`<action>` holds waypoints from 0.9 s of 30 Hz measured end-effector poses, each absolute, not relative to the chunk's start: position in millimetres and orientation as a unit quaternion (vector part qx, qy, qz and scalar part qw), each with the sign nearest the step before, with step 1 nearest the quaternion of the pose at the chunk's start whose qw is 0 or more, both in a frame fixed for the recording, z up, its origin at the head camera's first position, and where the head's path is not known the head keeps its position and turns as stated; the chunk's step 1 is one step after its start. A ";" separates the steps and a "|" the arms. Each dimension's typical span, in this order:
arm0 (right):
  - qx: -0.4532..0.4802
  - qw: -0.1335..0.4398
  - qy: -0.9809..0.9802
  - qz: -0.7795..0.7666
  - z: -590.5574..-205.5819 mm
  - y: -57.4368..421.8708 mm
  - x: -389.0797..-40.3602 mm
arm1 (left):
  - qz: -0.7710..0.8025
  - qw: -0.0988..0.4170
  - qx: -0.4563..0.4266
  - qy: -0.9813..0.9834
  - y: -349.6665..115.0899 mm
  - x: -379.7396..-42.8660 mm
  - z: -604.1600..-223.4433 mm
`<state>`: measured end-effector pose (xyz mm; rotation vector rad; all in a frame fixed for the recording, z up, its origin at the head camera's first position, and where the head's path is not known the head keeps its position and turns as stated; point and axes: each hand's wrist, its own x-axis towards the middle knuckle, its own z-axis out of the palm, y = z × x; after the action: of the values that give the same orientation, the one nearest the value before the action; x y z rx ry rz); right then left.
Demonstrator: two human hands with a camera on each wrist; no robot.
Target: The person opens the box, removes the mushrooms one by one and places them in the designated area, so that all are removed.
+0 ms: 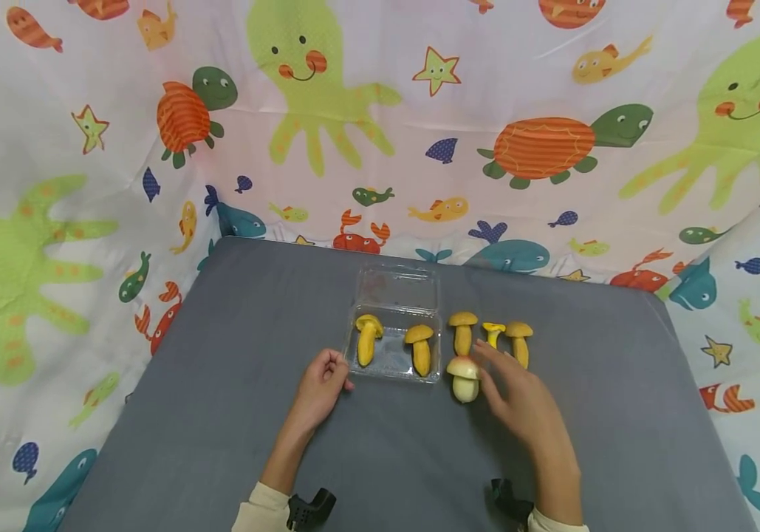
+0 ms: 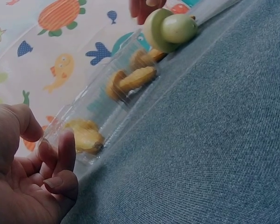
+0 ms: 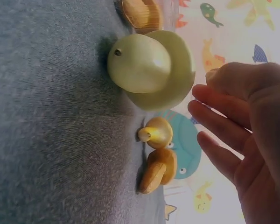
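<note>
- The left hand [image 1: 326, 377] pinches the lower left corner of the clear box [image 1: 389, 360] with bent fingers, maybe to keep it still.
- The box sits mid-frame. Its lid [image 1: 396, 288] lies back, so things can go in or out.
- Two yellow mushrooms [image 1: 366, 347] [image 1: 422, 356] lie inside, apart.
- The right hand [image 1: 526, 403] has loosely spread fingers and holds nothing, just beside the big pale mushroom [image 1: 464, 388].
- Three more mushrooms [image 1: 462, 340] [image 1: 493, 334] [image 1: 519, 347] lie right of the box on the worktop [image 1: 220, 414], perhaps for easy reach.
</note>
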<state>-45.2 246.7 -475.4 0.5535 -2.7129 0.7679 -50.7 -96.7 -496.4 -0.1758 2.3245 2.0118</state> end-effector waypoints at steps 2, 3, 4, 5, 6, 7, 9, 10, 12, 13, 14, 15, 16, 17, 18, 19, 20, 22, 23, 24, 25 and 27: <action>0.190 0.141 -0.934 0.267 -475.6 245.4 -45.4 | 0.651 0.033 -0.056 0.756 -100.5 -52.4 -507.4; 0.189 0.144 -0.934 0.269 -475.7 244.6 -46.0 | 0.650 0.033 -0.055 0.757 -102.1 -53.6 -512.7; 0.187 0.146 -0.934 0.269 -475.5 243.7 -46.6 | 0.651 0.035 -0.052 0.757 -103.8 -54.8 -517.3; 0.188 0.149 -0.933 0.270 -475.5 242.6 -47.6 | 0.650 0.035 -0.048 0.758 -104.2 -54.8 -517.4; 0.190 0.153 -0.931 0.271 -475.5 241.3 -48.8 | 0.648 0.036 -0.048 0.759 -104.4 -54.8 -517.9; 0.192 0.156 -0.930 0.273 -475.4 239.8 -50.1 | 0.648 0.036 -0.048 0.760 -104.6 -54.9 -518.0; 0.196 0.161 -0.927 0.275 -474.7 236.5 -53.1 | 0.648 0.035 -0.049 0.759 -104.6 -55.0 -518.2; 0.198 0.162 -0.927 0.274 -473.8 234.8 -54.7 | 0.648 0.034 -0.049 0.760 -104.6 -55.2 -518.4; 0.199 0.163 -0.927 0.273 -471.3 231.3 -57.8 | 0.649 0.033 -0.050 0.759 -104.3 -55.6 -518.5; 0.199 0.163 -0.928 0.271 -469.3 229.5 -58.3 | 0.650 0.033 -0.048 0.758 -103.9 -55.6 -518.4; 0.197 0.161 -0.929 0.268 -466.9 227.7 -58.8 | 0.650 0.034 -0.046 0.757 -103.5 -55.3 -518.1; 0.196 0.159 -0.931 0.265 -464.3 225.8 -59.6 | 0.652 0.034 -0.045 0.756 -103.0 -55.3 -517.9; 0.196 0.155 -0.932 0.264 -461.3 223.8 -60.4 | 0.652 0.035 -0.044 0.757 -102.6 -55.2 -517.4; 0.198 0.153 -0.932 0.262 -458.4 221.5 -61.4 | 0.653 0.035 -0.044 0.755 -102.1 -54.9 -516.9; 0.201 0.150 -0.932 0.260 -455.4 219.1 -62.7 | 0.654 0.037 -0.044 0.754 -101.7 -54.9 -516.6; 0.205 0.145 -0.933 0.259 -452.5 216.3 -64.0 | 0.655 0.037 -0.044 0.754 -101.3 -54.4 -516.1; 0.209 0.141 -0.933 0.259 -449.8 213.6 -65.4 | 0.655 0.037 -0.046 0.754 -101.0 -54.1 -515.7; 0.216 0.132 -0.933 0.254 -446.1 207.1 -68.4 | 0.656 0.036 -0.047 0.753 -100.8 -53.5 -515.1; 0.220 0.128 -0.934 0.249 -445.2 203.6 -70.3 | 0.657 0.036 -0.048 0.752 -100.9 -53.4 -515.1; 0.220 0.122 -0.936 0.247 -444.6 200.1 -72.0 | 0.657 0.035 -0.047 0.752 -100.9 -53.1 -514.8; 0.220 0.115 -0.938 0.243 -444.4 196.6 -73.7 | 0.658 0.034 -0.047 0.751 -100.9 -52.7 -514.5; 0.217 0.105 -0.942 0.233 -444.6 188.9 -77.8 | 0.658 0.031 -0.045 0.751 -100.9 -52.7 -514.8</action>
<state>-77.8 188.9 -444.6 0.6390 -2.7770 0.6883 -52.7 -100.9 -514.8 -0.1393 2.3154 2.0259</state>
